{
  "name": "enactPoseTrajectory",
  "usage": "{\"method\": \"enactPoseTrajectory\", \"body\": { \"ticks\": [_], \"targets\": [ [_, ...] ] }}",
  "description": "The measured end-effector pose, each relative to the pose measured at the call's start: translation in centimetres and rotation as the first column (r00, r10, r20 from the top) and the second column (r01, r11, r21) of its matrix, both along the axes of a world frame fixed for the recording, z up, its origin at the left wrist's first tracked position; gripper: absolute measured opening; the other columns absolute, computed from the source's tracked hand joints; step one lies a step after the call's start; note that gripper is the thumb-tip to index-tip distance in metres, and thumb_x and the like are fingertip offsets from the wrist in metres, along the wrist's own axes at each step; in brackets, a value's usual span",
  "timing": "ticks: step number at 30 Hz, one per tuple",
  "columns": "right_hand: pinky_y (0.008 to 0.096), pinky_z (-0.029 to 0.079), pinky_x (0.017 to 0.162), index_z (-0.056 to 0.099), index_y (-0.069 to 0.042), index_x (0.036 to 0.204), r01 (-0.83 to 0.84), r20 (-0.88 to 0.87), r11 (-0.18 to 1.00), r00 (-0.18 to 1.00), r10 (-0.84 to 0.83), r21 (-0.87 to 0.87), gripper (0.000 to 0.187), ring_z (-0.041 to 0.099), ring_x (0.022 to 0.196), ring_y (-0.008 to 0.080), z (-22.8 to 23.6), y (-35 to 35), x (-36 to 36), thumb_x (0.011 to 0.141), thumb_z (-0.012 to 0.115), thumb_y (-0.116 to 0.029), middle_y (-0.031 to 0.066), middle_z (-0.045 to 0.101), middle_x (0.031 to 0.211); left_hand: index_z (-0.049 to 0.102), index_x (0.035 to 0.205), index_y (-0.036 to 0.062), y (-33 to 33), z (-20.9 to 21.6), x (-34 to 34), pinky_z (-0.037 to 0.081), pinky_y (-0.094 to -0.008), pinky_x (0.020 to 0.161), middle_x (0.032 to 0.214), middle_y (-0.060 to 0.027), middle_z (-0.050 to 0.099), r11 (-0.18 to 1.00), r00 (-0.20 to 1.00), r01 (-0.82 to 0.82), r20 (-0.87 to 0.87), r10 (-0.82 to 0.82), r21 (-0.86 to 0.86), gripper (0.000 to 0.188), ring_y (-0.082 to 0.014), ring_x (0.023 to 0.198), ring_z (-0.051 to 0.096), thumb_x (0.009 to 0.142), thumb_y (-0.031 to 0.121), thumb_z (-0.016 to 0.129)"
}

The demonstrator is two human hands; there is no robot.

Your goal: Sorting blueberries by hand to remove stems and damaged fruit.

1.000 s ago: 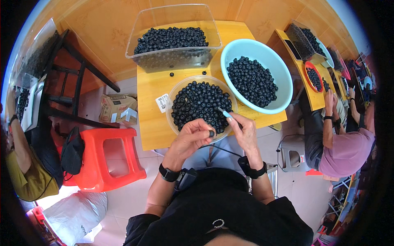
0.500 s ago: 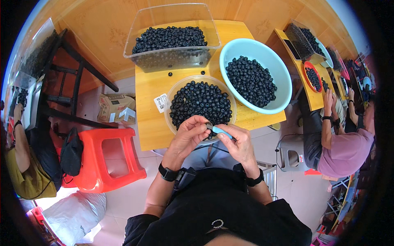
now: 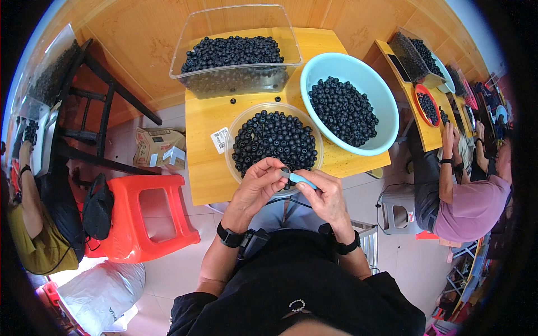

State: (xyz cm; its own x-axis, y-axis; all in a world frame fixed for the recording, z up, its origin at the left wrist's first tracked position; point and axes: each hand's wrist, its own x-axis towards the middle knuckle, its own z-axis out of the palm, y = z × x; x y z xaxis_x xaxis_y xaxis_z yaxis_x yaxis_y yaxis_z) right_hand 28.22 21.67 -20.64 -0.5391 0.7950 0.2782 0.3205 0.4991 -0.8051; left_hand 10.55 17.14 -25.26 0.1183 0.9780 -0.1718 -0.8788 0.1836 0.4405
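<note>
In front of me my left hand point(image 3: 259, 183) pinches a small black round piece point(image 3: 285, 169), partly hidden by the fingertips. My right hand point(image 3: 326, 196) is closed round the light blue handle of a small knife point(image 3: 302, 180), its short metal blade against the piece. Both hands meet over the near rim of a clear round tub point(image 3: 228, 150), which is full of similar black pieces point(image 3: 273, 140), some showing a hole. Just right of it stands a light blue basin point(image 3: 386, 130) partly filled with more of them.
A clear rectangular bin point(image 3: 235, 17) of black pieces stands at the back of the yellow table point(image 3: 204, 179). Two loose pieces and a white label lie before it. A red stool point(image 3: 126, 224) and dark stool frame are at left. People work at both sides.
The blade and the pinched piece have shifted very slightly against each other at my fingertips. Everything else looks the same.
</note>
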Motion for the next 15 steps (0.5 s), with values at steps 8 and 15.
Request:
{"method": "enactPoseTrajectory", "body": {
  "ticks": [8, 15],
  "targets": [
    [0.029, 0.043, 0.047, 0.066, -0.001, 0.097, 0.036, -0.022, 0.999, 0.999, -0.036, 0.002, 0.02, 0.057, 0.051, 0.0188, -1.0, 0.5, -0.1, 0.08, 0.065, -0.012, 0.0105, 0.061, 0.067, 0.058, 0.099, 0.0021, -0.2, -0.4, -0.1, 0.054, -0.0215, 0.071, 0.092, -0.0078, 0.064, 0.999, 0.999, 0.04, 0.005, -0.04, 0.024, 0.016, -0.0126, 0.078, 0.064, 0.084, 0.002, 0.062],
    [0.029, 0.044, 0.056, 0.065, -0.001, 0.101, -0.047, -0.047, 0.986, 0.998, 0.04, -0.16, 0.027, 0.056, 0.062, 0.0185, 0.9, 0.3, -0.6, 0.076, 0.07, -0.008, 0.0085, 0.059, 0.075, 0.057, 0.098, 0.0039, -0.6, -0.4, 0.3, 0.052, -0.022, 0.07, 0.088, -0.0053, 0.063, 0.994, 0.983, 0.103, -0.147, -0.109, -0.047, 0.019, -0.0106, 0.074, 0.061, 0.081, 0.002, 0.065]
  ]
}}
